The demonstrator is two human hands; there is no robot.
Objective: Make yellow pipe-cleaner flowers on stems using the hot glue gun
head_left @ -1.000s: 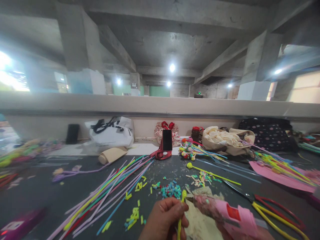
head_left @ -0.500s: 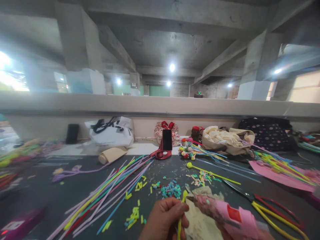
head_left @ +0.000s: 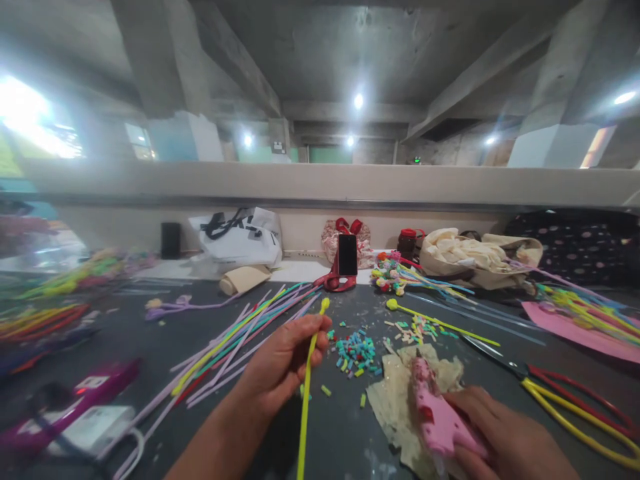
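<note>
Head view: dark worktable (head_left: pixel 125 347) fills the lower half of the frame, with a concrete ledge along its far edge. Against the ledge stand a white bag with black straps (head_left: pixel 240 237), a cream cloth bag (head_left: pixel 475 257) and a dark spotted bag (head_left: pixel 585 247). A fan of long coloured sticks (head_left: pixel 240 333) lies across the table left of centre, tips toward the far side. A pink sheet (head_left: pixel 575 327) lies at the far right with more coloured sticks on it. Crumpled beige paper (head_left: pixel 400 393) lies near the front edge, right of centre. A phone (head_left: pixel 347 255) stands upright on a red holder at the middle of the ledge.

Left hand (head_left: pixel 283 360) is raised above the table, fingers closed around a yellow-green stick (head_left: pixel 306 400), pinched near its upper end; the stick hangs nearly upright, its rounded tip above the thumb and its lower end running out of frame. Right hand (head_left: pixel 500 440) lies low at the front right, fingers wrapped on the grip of a pink glue gun (head_left: pixel 435 417); the gun rests over the beige paper, nozzle pointing away from the person. The two hands are well apart. Small cut pieces (head_left: pixel 355 350), blue, green and red, lie scattered between the stick and the paper.
</note>
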